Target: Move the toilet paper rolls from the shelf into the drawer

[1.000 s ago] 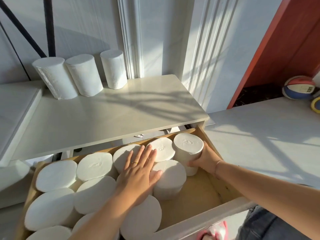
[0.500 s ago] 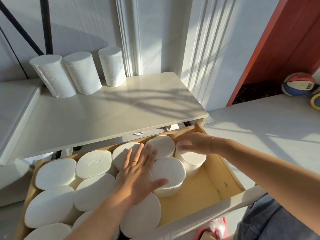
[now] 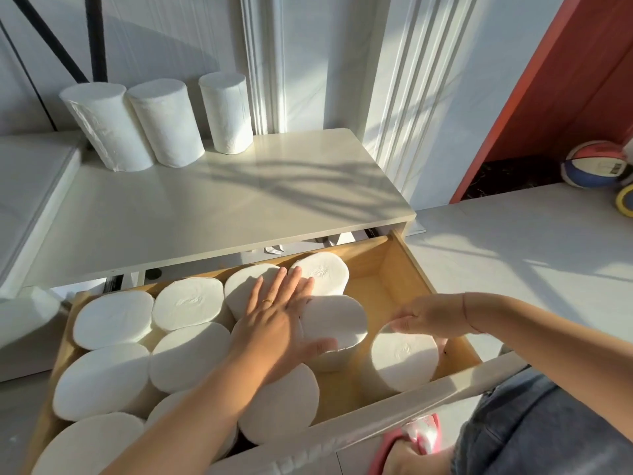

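The right hand point(image 3: 433, 318) has carried its roll point(image 3: 404, 359) from the drawer's back corner to the front right (upright).

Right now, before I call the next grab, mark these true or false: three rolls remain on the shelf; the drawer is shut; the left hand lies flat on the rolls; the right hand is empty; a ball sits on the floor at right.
1. Three rolls remain on the shelf. True.
2. The drawer is shut. False: it is pulled open, mostly full of rolls.
3. The left hand lies flat on the rolls. True.
4. The right hand is empty. False: its fingers grip a roll at the drawer's front right.
5. A ball sits at right. True.
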A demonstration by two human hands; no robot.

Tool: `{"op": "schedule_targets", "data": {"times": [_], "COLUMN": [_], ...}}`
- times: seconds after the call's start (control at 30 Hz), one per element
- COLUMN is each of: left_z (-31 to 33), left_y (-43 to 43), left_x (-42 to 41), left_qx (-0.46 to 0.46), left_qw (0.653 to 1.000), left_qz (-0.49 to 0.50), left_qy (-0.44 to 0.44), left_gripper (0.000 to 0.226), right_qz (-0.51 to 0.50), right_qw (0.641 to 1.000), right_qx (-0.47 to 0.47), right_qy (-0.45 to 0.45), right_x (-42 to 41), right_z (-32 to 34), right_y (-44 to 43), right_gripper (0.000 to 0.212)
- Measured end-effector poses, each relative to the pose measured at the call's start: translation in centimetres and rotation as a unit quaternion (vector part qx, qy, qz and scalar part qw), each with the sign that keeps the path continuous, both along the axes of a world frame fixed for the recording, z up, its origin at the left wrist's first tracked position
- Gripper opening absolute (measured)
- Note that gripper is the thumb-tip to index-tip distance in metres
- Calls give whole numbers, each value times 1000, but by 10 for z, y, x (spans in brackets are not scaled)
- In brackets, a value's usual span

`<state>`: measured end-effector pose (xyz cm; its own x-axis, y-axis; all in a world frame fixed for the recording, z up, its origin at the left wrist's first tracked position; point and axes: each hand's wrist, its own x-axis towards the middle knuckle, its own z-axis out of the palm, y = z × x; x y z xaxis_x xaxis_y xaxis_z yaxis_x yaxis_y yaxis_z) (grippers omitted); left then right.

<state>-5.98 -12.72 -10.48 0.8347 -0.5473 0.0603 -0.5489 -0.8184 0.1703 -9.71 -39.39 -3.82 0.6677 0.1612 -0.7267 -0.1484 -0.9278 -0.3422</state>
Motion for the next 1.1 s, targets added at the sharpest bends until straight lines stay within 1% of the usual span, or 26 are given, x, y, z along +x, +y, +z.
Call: {"op": "schedule_targets", "data": {"times": [0.07,0.13,0.2,0.27,0.37,0.47,0.57,0.67,0.8,0.97,1.1], "left_z": [-1,-1,-1,-1,0,1,3,2,1,4,2], "left_y": [0,1,2,2,1,1,2,0,-3,3,2], "left_x": [0,0,-1,-1,-1,-1,1,0,-1,5,1], "left_qx": [-1,-5,-3,-3,1,4,13,22,26,20,30], "left_qw": [1000,1000,1000,1000,1000,1000,1000,1000,1000,999,999], "left_qz": [4,7,5,5,3,-1,-10,-2,1,-29,-29], "left_qy": [-4,-4,-2,-3,-10,-8,4,4,3,26,12], "left_gripper": [99,95,94,93,92,99,108,109,105,89,82], "right_qz": [-57,-103,-132,-146,-180,-215,-234,-254,-258,-264,-255], "right_qw": [997,991,984,981,972,960,951,942,939,934,943], "right_qx": [44,69,84,91,120,153,177,194,204,211,193], "right_qy": [16,50,87,92,88,95,100,102,102,115,96], "right_x": [-7,-11,-14,-15,-18,-22,-23,-25,-28,-28,-29], "right_z": [-5,-9,-13,-14,-13,-14,-15,-18,-23,-21,-20], "right_y": [5,14,21,23,21,20,18,19,28,39,52], "right_gripper": [29,23,33,42,41,41,40,41,41,42,43]}}
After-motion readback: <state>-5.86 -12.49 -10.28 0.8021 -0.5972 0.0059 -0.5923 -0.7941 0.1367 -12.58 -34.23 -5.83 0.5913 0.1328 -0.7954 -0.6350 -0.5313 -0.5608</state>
